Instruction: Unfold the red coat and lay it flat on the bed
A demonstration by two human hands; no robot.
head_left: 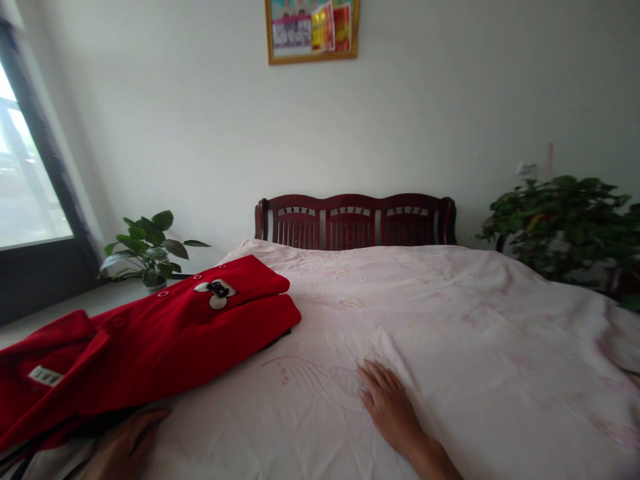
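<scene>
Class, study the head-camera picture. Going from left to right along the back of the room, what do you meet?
Window → small potted plant → dark wooden headboard → large leafy plant. The framed picture hangs above the headboard, so it has no clear place in the order and is left out.

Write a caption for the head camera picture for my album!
Right hand flat on a pink bedsheet, left hand beside a red coat.

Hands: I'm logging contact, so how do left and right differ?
The left hand sits at the red coat's edge; the right hand lies apart from it on the bare pink sheet. The left is shadowed, the right well lit. Both look open, gripping nothing.
</scene>
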